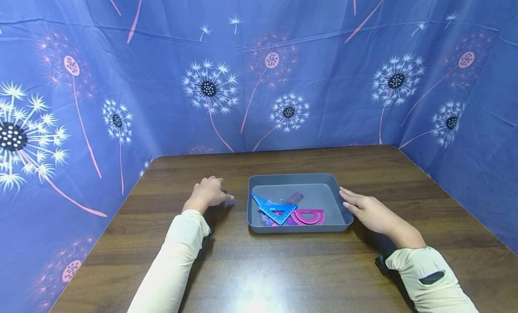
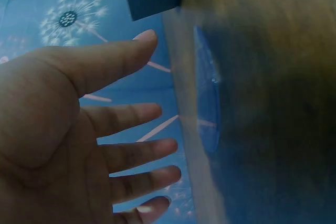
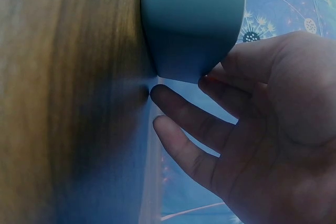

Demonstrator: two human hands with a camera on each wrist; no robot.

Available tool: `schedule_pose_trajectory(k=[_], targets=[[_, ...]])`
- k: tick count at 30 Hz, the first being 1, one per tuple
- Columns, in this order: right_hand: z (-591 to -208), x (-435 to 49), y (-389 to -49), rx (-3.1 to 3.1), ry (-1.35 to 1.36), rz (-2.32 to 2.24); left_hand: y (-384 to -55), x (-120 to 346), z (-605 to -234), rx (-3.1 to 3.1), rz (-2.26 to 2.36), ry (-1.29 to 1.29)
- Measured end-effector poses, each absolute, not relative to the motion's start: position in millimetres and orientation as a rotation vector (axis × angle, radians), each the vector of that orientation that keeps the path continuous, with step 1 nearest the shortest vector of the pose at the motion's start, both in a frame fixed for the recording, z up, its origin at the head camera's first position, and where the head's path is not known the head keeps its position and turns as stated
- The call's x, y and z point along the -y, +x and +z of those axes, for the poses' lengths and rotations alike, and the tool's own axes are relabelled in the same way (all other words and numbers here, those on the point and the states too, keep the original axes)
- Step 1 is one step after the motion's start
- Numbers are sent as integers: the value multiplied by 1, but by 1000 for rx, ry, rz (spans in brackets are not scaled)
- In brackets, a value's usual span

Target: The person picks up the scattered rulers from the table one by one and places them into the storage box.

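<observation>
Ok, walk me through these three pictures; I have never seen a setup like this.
No machine here: a person works with two bare hands at a brown table hung round with blue dandelion cloth. The wide picture comes from a camera on the head, looking down. The other two come from cameras on the wrists, each close to its own palm.

On the table stands a grey tray holding a blue set square, a pink protractor and a small ruler. The right hand lies open against the tray's right side. The left hand rests left of the tray, touching something small and purple; what it is I cannot tell.
</observation>
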State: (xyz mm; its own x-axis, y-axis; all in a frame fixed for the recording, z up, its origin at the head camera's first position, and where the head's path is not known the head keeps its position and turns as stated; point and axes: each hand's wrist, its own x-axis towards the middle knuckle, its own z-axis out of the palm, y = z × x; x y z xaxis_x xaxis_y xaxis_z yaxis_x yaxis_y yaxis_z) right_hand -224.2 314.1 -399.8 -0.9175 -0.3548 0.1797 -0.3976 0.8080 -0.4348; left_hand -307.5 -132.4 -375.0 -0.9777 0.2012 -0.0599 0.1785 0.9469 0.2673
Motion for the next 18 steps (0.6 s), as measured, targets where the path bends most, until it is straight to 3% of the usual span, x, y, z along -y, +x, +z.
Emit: schedule_pose_trajectory(k=[18], targets=[[-399,-314,-223,2903,602,738,-305,123,-386,-2994,293,329]])
